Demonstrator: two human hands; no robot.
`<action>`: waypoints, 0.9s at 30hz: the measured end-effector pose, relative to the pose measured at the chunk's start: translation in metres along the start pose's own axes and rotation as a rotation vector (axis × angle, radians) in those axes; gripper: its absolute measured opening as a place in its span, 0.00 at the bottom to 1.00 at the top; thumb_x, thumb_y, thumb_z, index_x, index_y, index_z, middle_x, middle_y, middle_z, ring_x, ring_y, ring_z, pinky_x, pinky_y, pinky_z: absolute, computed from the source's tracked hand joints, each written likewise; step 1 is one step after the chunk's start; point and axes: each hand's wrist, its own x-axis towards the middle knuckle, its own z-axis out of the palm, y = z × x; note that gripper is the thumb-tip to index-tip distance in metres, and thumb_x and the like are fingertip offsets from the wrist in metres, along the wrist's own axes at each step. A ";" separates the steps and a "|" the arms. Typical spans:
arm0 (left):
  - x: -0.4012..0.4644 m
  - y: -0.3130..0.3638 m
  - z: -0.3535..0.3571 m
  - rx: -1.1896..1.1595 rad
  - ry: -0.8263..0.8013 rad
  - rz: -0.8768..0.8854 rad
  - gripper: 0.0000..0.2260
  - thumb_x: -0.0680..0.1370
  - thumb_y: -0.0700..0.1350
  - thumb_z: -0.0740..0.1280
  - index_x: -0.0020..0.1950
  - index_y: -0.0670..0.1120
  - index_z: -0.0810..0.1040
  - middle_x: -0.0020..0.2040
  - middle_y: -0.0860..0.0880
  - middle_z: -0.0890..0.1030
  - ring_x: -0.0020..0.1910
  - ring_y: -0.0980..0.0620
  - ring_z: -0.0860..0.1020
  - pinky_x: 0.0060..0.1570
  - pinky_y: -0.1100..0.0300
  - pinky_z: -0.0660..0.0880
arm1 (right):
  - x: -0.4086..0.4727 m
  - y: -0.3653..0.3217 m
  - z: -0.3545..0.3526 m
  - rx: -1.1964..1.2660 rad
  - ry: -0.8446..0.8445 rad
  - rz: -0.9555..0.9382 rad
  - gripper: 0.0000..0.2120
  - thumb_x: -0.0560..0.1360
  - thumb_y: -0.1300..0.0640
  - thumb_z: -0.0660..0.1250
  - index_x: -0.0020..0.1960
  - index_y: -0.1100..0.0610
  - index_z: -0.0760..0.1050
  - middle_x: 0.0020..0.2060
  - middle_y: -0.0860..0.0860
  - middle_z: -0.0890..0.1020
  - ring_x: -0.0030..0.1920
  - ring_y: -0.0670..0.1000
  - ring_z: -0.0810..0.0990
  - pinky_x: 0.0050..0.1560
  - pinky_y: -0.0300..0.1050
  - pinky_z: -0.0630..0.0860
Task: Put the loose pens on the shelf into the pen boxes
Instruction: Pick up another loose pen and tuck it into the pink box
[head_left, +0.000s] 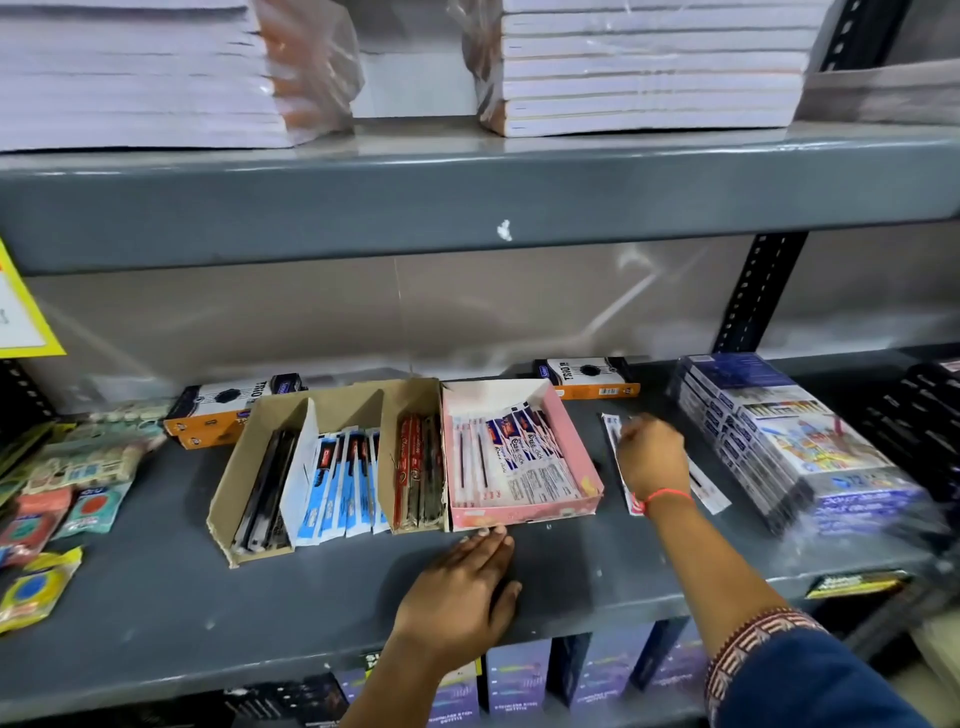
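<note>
A pink pen box (581, 467) stands on the grey shelf (156, 597), holding several packaged pens. To its left is a brown cardboard pen box (236, 467) with compartments of black, blue-packaged and red pens. Loose packaged pens (704, 486) lie on the shelf to the right of the pink box. My right hand (652, 457) rests on them, fingers curled over their upper ends. My left hand (462, 587) lies flat on the shelf, fingertips touching the pink box's front edge.
Wrapped colour-pencil packs (789, 441) stand at the right. Orange-black boxes (223, 410) sit behind the pen boxes. Eraser packets (62, 493) lie at the left. Stacked notebooks (649, 67) fill the shelf above.
</note>
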 end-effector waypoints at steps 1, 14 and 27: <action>0.000 0.000 0.000 0.004 -0.003 -0.003 0.23 0.80 0.56 0.48 0.74 0.51 0.54 0.76 0.53 0.55 0.73 0.57 0.52 0.66 0.67 0.44 | -0.002 0.008 0.000 -0.077 -0.060 0.026 0.11 0.73 0.66 0.60 0.52 0.68 0.76 0.50 0.67 0.81 0.52 0.64 0.80 0.46 0.48 0.75; 0.000 0.001 0.000 0.028 -0.017 -0.005 0.23 0.80 0.57 0.47 0.74 0.51 0.52 0.76 0.53 0.53 0.73 0.57 0.50 0.64 0.67 0.41 | -0.013 0.025 0.015 -0.563 -0.172 -0.074 0.16 0.76 0.68 0.54 0.61 0.62 0.74 0.59 0.60 0.78 0.59 0.59 0.79 0.54 0.49 0.78; 0.000 0.002 -0.001 0.013 -0.019 -0.014 0.23 0.80 0.57 0.47 0.74 0.52 0.50 0.76 0.54 0.51 0.74 0.56 0.49 0.67 0.65 0.43 | -0.014 0.059 0.008 -0.065 -0.070 0.001 0.16 0.76 0.69 0.55 0.60 0.59 0.72 0.49 0.65 0.80 0.45 0.63 0.78 0.42 0.50 0.74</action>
